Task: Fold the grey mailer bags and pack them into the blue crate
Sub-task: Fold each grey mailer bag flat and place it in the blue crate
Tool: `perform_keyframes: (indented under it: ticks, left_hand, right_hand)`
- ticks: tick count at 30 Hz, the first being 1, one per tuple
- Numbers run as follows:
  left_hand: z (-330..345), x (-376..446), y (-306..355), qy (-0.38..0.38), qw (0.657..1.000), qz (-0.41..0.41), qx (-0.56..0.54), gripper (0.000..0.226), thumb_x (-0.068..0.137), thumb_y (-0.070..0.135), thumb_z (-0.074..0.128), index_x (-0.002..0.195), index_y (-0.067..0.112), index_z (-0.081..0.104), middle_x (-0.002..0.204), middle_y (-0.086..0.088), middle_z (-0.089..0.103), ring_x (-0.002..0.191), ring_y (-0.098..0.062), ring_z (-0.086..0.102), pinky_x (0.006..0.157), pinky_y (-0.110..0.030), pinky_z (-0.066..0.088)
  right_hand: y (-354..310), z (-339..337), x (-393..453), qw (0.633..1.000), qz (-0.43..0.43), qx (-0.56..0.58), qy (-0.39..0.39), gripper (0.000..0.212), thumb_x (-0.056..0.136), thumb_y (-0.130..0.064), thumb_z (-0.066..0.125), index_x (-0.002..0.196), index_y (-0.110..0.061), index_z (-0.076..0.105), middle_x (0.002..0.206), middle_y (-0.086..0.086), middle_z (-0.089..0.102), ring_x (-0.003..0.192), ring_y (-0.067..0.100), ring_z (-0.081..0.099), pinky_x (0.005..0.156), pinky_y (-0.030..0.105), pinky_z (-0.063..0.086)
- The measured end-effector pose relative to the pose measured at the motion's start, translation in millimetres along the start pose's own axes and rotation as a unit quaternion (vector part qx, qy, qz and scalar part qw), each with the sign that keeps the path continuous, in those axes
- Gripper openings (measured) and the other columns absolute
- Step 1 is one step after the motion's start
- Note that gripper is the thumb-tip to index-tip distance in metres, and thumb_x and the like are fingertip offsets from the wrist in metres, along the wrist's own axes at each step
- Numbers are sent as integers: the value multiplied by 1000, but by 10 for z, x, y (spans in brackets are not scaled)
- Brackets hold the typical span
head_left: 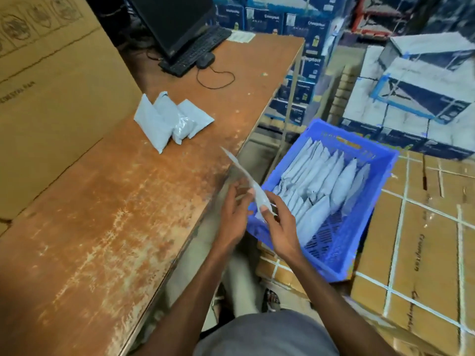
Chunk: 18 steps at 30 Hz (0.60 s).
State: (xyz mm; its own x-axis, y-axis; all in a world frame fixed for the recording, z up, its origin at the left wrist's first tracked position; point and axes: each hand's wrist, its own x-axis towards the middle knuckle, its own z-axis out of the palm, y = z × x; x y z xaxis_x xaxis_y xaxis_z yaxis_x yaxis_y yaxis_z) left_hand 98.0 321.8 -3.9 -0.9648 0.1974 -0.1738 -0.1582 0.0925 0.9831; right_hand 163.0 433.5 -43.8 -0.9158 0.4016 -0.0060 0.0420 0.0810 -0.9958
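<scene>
Nearest to you, your grey-clad lap (pixel 264 335) is filling the bottom edge, and both forearms are reaching up from it. Your left hand (pixel 232 214) is touching the near end of one grey mailer bag (pixel 246 179), its fingers only loosely bent against it. Your right hand (pixel 279 222) is pinching the same bag from the other side, thumb pressed on its lower end. The bag is showing edge-on, its long axis running from your hands up and to the left, its far tip pointing over the table's edge. You are holding it in the air between the worn wooden table (pixel 102 214) and the blue crate (pixel 359 227), just beside the crate's near left corner.

The crate is sitting to your right on taped cartons (pixel 424 240), and the bags inside (pixel 326 181) are standing on edge in rows; they overlap too much to count. On the table, three bags (pixel 172 119) are lying in one overlapping cluster, well apart from your hands. One keyboard (pixel 198 51) and one mouse (pixel 205 59) are resting at the table's far end.
</scene>
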Motion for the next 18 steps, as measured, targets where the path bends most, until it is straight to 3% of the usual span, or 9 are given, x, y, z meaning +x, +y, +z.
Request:
perform_keyframes:
  ticks: [2, 6, 9, 12, 14, 18]
  left_hand:
    - [286, 29, 6, -25, 1000, -12, 3, 42, 87, 35, 67, 127, 21, 60, 117, -2, 72, 110, -26, 70, 91, -48, 60]
    - [784, 102, -180, -77, 996, -4, 51, 42, 87, 28, 69, 127, 18, 61, 115, -3, 74, 105, -26, 71, 94, -50, 57]
    - [1066, 169, -272, -119, 987, 7, 111, 40, 90, 23, 68, 130, 18, 62, 111, 4, 75, 95, -8, 70, 85, -33, 57]
    - [1296, 281, -312, -160, 976, 22, 147, 29, 93, 15, 68, 117, 31, 61, 99, 13, 72, 83, 4, 66, 76, -19, 52]
    - [1437, 391, -388, -193, 966, 25, 171, 30, 92, 17, 69, 113, 36, 60, 97, 15, 72, 85, -2, 68, 76, -22, 54]
    - [1617, 606, -549, -292, 925, 1, 243, 27, 97, 18, 66, 123, 25, 63, 102, 9, 71, 86, -16, 69, 77, -31, 54]
  right_hand:
    - [53, -229, -89, 999, 6, -7, 31, 32, 102, -38, 56, 134, -34, 60, 131, -18, 65, 124, 9, 61, 99, 30, 51]
    - [144, -649, -221, 994, -38, -50, 87, 34, 109, -28, 47, 138, -16, 60, 136, -4, 63, 131, 20, 57, 108, 31, 46]
    - [244, -875, -256, 989, -15, -56, 133, 33, 109, -25, 47, 136, -16, 63, 134, -5, 63, 129, 21, 57, 104, 33, 48]
    - [374, -1012, -199, 982, 31, -48, 181, 33, 107, -27, 48, 134, -19, 65, 131, -7, 64, 124, 10, 59, 92, 22, 51]
    - [499, -1067, -141, 975, 57, -39, 209, 35, 105, -31, 50, 134, -19, 66, 131, -6, 64, 122, 9, 60, 90, 22, 51]
    - [885, -1119, -33, 959, 138, -20, 245, 34, 102, -29, 51, 132, -19, 65, 135, -1, 64, 125, 12, 61, 103, 28, 49]
